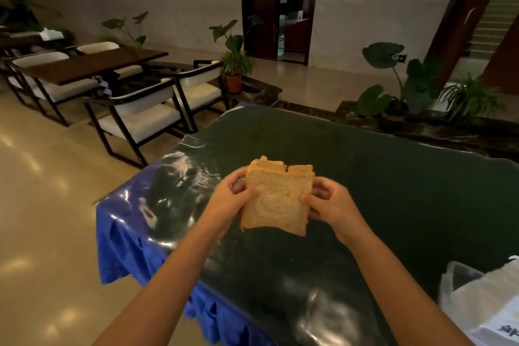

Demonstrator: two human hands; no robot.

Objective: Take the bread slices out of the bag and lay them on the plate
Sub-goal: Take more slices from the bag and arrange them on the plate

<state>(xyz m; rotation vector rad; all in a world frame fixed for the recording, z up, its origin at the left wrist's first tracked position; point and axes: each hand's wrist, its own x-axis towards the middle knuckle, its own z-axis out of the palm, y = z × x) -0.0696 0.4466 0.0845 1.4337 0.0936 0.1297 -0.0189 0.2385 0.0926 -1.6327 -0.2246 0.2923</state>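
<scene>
A stack of brown bread slices point(276, 199) is held upright above the dark table point(393, 191), its flat face towards me. My left hand point(230, 199) grips the stack's left edge, thumb on the front face. My right hand point(330, 205) grips the right edge the same way. A clear plastic bag point(483, 298) with a printed label lies at the table's near right corner, partly cut off by the frame. No plate is in view.
The table has a glossy dark top with a blue skirt point(134, 250) hanging over its left edge. Chairs point(146, 112) and a wooden table point(90, 64) stand beyond on the left. Potted plants point(234, 64) line the far side.
</scene>
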